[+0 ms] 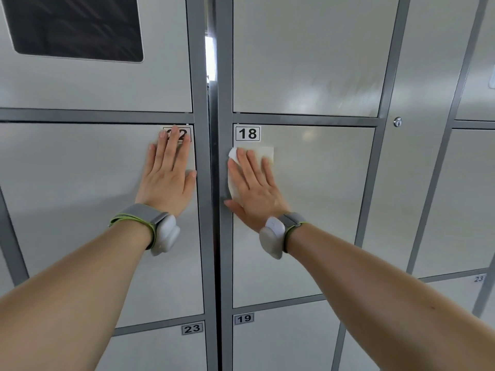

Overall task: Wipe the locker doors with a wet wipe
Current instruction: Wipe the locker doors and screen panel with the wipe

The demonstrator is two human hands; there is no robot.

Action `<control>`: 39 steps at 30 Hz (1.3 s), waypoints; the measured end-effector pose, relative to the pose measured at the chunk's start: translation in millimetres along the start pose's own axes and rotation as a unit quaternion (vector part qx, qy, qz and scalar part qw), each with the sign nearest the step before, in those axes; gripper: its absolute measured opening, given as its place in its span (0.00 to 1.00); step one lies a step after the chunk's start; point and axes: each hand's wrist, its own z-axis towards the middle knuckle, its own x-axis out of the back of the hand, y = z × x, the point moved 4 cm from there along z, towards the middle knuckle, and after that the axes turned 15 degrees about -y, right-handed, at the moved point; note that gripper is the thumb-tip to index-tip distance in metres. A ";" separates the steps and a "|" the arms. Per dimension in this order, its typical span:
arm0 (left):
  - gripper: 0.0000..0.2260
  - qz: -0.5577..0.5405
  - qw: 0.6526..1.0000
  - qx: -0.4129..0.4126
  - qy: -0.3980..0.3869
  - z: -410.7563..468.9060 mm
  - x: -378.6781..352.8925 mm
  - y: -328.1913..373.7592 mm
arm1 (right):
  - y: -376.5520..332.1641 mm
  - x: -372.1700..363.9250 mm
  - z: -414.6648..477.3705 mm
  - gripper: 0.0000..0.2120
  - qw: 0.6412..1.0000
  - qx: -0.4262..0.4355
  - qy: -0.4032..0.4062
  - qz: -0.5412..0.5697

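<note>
Wet wipe (268,153) lay flat on the upper left part of locker door 18 (321,210), just below its number label (248,133), pressed there by the right hand (254,191), whose grip was wide, fingers (251,159) straight and spread over the cloth. Across the grey frame uprights (199,236), the left hand (167,180) rested flat on locker door 22 (80,210), its grip equally wide and holding nothing, fingertips (175,129) covering part of that door's label (186,135). Each wrist wore a grey band with a white pod (166,234), and door 19 (281,344) and door 23 (160,352) sat below.
</note>
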 end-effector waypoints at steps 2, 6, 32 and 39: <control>0.31 -0.002 1.000 0.004 -0.008 -0.4 1.0 0.7 | 0.4 -12.6 -15.3 0.37 0.999 0.028 -0.013 -0.027; 0.32 -0.018 0.999 0.020 -0.028 0.1 0.9 3.8 | 7.0 -11.4 -24.2 0.34 0.998 0.051 0.007 -0.037; 0.30 -0.031 0.985 0.119 -0.121 -1.6 11.3 26.1 | 33.8 -39.4 -56.8 0.37 0.994 -0.061 -0.084 0.041; 0.28 -0.041 0.990 0.114 -0.068 -1.7 9.0 45.0 | 58.4 1.2 -34.9 0.35 0.986 -0.133 -0.066 0.077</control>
